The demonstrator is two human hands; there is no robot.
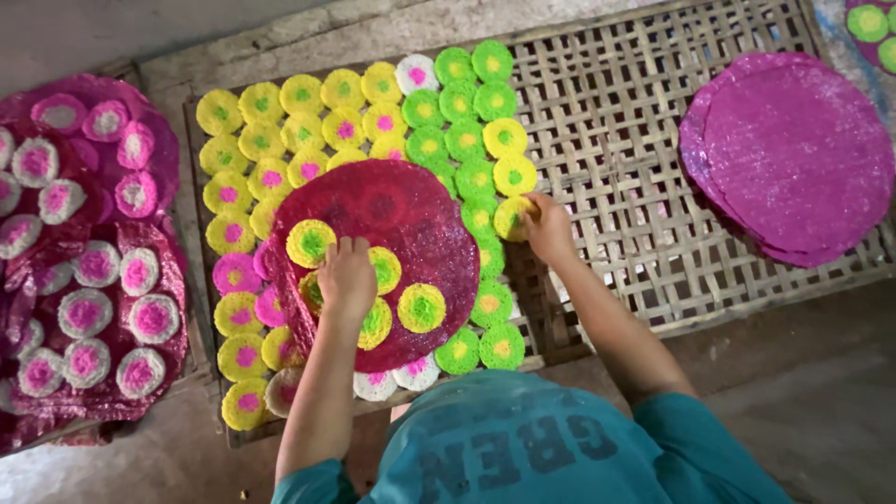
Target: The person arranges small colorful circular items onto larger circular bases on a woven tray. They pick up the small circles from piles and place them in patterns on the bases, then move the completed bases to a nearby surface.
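Head view: in the middle of the frame a large dark-red round sheet [378, 257] lies over rows of small round discs on a woven bamboo drying mat [644, 177]. Five small yellow-and-green discs [421, 308] show on the sheet, set in a loose ring; the sheet's upper half and right edge carry none yet.

The left hand [346, 277] rests flat on the sheet at lower centre, fingers close together and pressing down among the discs there. The right hand [548, 229], just right of centre, pinches a yellow disc with a green middle [512, 217] at the end of the green column, right beside the sheet's rim.

By my reading, this sheet is about half filled, and plenty of loose discs lie on the mat: yellow ones with pink or green middles [280, 126] at upper left, green ones [467, 140] at upper centre.

At the left edge, dark-red sheets already covered with pink-and-white discs [84, 313] lie overlapped. At upper right a stack of plain magenta round sheets [789, 154] sits on the mat with no discs on it.
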